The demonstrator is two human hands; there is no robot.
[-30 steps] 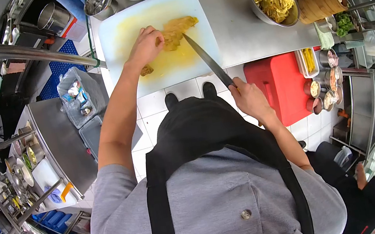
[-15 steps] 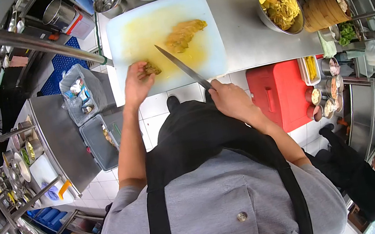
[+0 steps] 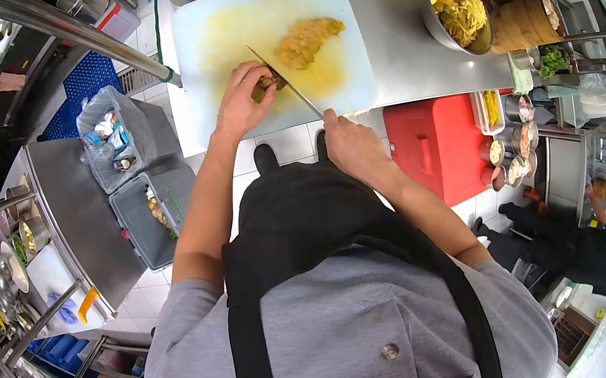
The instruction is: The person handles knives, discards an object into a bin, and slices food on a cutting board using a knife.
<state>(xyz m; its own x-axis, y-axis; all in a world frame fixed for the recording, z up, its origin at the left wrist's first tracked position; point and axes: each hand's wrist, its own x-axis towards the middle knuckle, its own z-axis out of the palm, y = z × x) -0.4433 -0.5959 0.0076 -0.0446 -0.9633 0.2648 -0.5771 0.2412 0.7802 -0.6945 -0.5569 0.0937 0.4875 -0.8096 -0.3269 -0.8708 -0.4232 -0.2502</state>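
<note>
On the white cutting board (image 3: 204, 53), stained yellow, my left hand (image 3: 244, 102) curls its fingers over a small brownish-green food piece (image 3: 268, 83), partly hidden under them. My right hand (image 3: 354, 147) grips the handle of a long kitchen knife (image 3: 296, 92) at the board's near edge. The blade lies right beside the piece and my left fingertips, its tip pointing away and to the left. Whether the edge is in the food I cannot tell. Just right of the blade lies a pile of yellow-brown slices (image 3: 309, 42), untouched by either hand.
A metal bowl of yellow-green shreds (image 3: 461, 20) stands right on the steel counter (image 3: 400, 28), near bamboo steamers (image 3: 523, 21). Below are a red box (image 3: 434, 155) and several small food tubs (image 3: 516, 169). Grey bins (image 3: 157, 225) stand left. A person in black (image 3: 594, 252) is at lower right.
My left hand has moved right with the food piece, up to the blade. The knife has turned steeper and now sits beside the piece. The person in black has shifted position.
</note>
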